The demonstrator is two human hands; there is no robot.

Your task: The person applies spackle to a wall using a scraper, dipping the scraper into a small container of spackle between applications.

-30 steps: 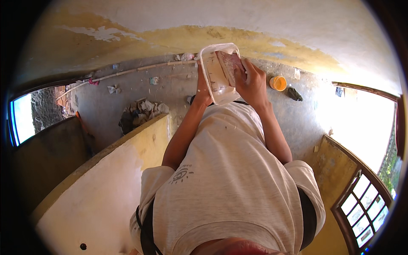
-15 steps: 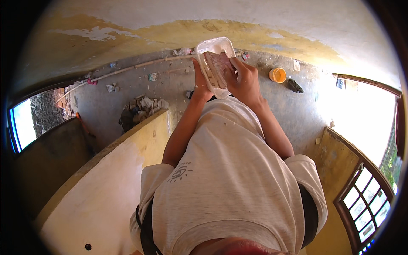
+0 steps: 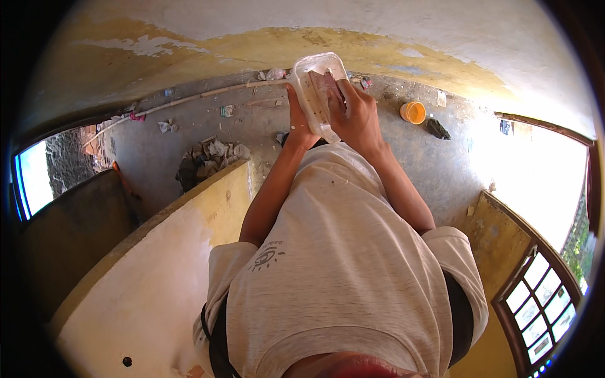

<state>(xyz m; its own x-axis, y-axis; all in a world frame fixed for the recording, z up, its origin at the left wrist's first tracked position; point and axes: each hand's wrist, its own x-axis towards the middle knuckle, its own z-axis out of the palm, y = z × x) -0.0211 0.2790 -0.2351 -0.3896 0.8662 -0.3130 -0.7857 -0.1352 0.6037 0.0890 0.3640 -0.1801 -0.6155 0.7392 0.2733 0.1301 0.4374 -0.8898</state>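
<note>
My left hand (image 3: 300, 123) grips the left side of a whitish, see-through plastic tub (image 3: 303, 99), holding it out in front of my chest. The tub is tilted, with its mouth facing me, and pale smears coat its inside. Closed fingers of my right hand (image 3: 358, 121) hold a flat, brownish-pink scraper blade (image 3: 324, 88) inside the tub, near its right wall. My fingers cover the scraper's grip end, so its full shape is hidden.
Ahead stands a wall (image 3: 378, 60) with peeling paint. On the floor are an orange bucket (image 3: 413, 113), a black plastic bag (image 3: 438, 129), a long pole (image 3: 208, 96) and a rubbish heap (image 3: 211, 160). A low partition (image 3: 164, 252) rises at left; a paned window frame (image 3: 539, 309) is at right.
My right hand and the scraper have shifted within the tub, the blade now nearer its right wall. More of the tub's left inside shows. My left hand keeps its hold.
</note>
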